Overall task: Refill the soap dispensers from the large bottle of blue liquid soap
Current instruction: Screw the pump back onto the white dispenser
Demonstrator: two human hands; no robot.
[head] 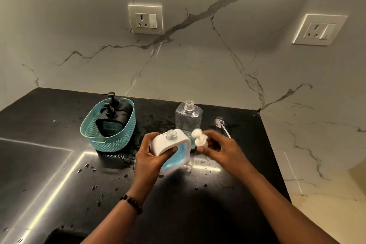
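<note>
Two hands work above the surface (pixel 198 214): my left hand (pixel 152 156) clamps the tilted white dispenser (pixel 170 149), my right hand (pixel 219 149) pinches its pump (pixel 199 137), two black dispensers (pixel 112 117) basketed far left.

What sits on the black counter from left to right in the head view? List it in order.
Teal basket holding black dispensers → left hand gripping the white dispenser → white pump in the right hand.
</note>
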